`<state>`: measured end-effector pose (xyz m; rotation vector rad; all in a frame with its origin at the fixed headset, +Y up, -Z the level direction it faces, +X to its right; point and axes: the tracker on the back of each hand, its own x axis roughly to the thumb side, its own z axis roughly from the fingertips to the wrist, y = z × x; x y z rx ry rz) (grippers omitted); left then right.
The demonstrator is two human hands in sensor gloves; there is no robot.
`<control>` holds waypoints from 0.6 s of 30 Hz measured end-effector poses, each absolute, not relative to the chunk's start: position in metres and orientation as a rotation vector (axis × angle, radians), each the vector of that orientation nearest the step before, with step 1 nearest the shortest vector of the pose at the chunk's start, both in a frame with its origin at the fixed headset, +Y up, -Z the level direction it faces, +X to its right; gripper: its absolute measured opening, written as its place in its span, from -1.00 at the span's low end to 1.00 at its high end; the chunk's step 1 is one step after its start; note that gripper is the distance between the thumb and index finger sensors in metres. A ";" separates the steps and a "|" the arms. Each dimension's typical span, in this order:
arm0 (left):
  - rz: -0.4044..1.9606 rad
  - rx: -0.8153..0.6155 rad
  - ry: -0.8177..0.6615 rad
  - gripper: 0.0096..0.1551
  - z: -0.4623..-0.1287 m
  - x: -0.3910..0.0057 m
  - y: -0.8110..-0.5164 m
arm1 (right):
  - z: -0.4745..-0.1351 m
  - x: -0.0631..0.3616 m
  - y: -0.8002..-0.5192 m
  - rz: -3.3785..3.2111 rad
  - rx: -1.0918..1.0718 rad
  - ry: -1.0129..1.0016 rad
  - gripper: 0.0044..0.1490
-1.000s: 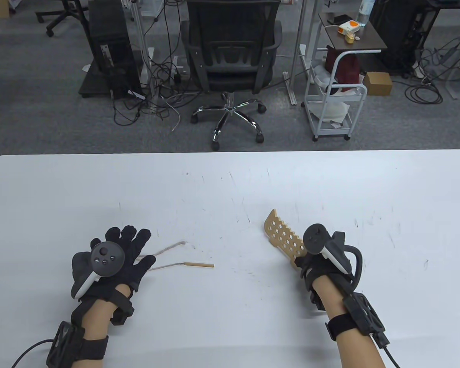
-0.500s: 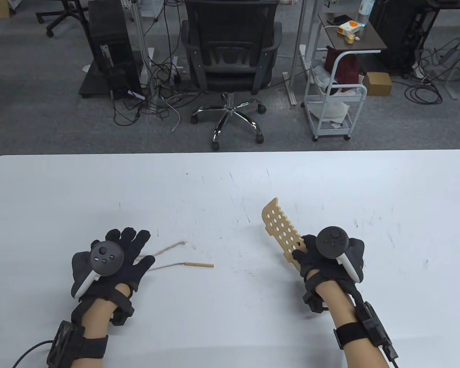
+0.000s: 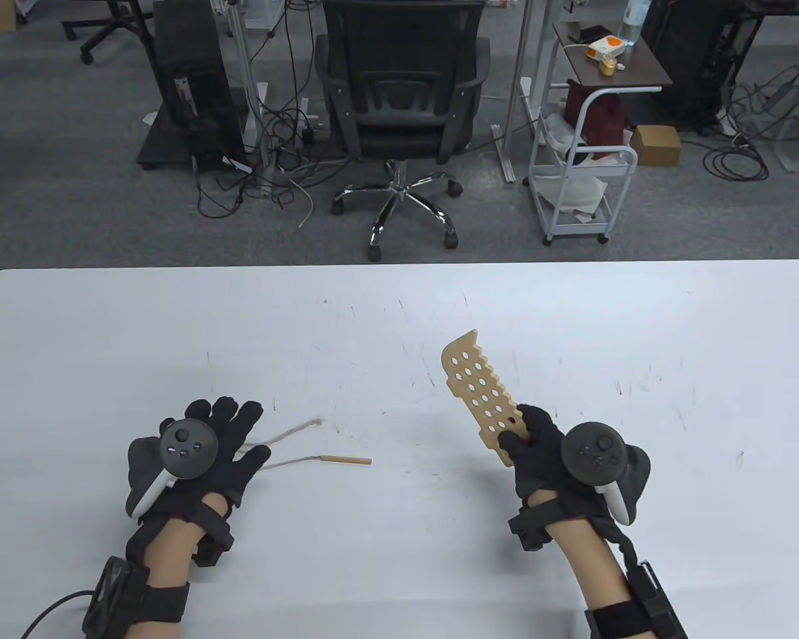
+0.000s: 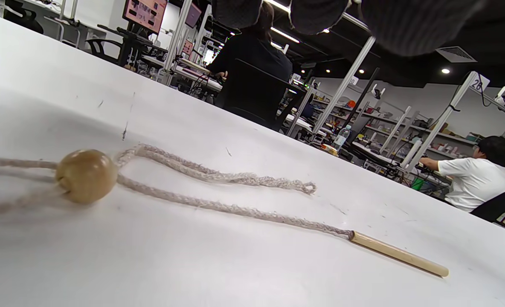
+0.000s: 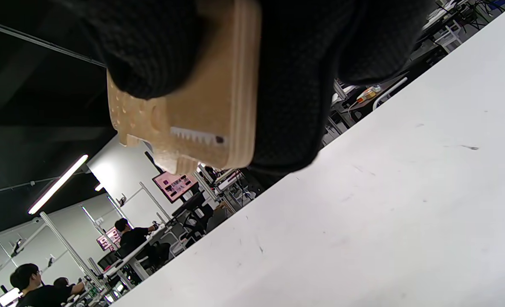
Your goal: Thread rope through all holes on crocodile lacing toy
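My right hand (image 3: 539, 446) grips the near end of the wooden crocodile lacing toy (image 3: 477, 393), a flat tan board with many holes, and holds it above the table, its far end pointing up-left. In the right wrist view the toy (image 5: 201, 115) sits between my gloved fingers. The rope (image 3: 293, 459) lies on the table with its wooden needle tip (image 3: 346, 460) pointing right. My left hand (image 3: 220, 439) lies flat, fingers spread, over the rope's near part. The left wrist view shows the rope (image 4: 218, 204), a wooden bead (image 4: 86, 175) on it and the needle (image 4: 399, 254).
The white table (image 3: 399, 319) carries faint dark scuff marks. Beyond its far edge stand an office chair (image 3: 399, 100) and a white trolley (image 3: 582, 166) on the floor.
My right hand has turned and lifted the toy, swinging its far end up and to the left. My left hand and the rope have not moved.
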<state>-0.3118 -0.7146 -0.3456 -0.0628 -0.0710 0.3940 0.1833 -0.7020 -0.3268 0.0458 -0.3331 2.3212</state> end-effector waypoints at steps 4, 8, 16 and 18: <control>0.391 -0.069 -0.069 -0.14 -0.345 -0.311 -0.715 | -0.321 0.183 -0.705 2.250 0.076 -0.388 -0.36; 0.385 -0.074 -0.066 -0.13 -0.345 -0.310 -0.716 | -0.318 0.184 -0.710 2.227 0.113 -0.413 -0.37; 0.375 -0.081 -0.059 -0.13 -0.344 -0.309 -0.717 | -0.314 0.181 -0.706 2.208 0.169 -0.434 -0.36; 0.369 -0.084 -0.056 -0.13 -0.344 -0.308 -0.718 | -0.312 0.179 -0.704 2.209 0.185 -0.439 -0.36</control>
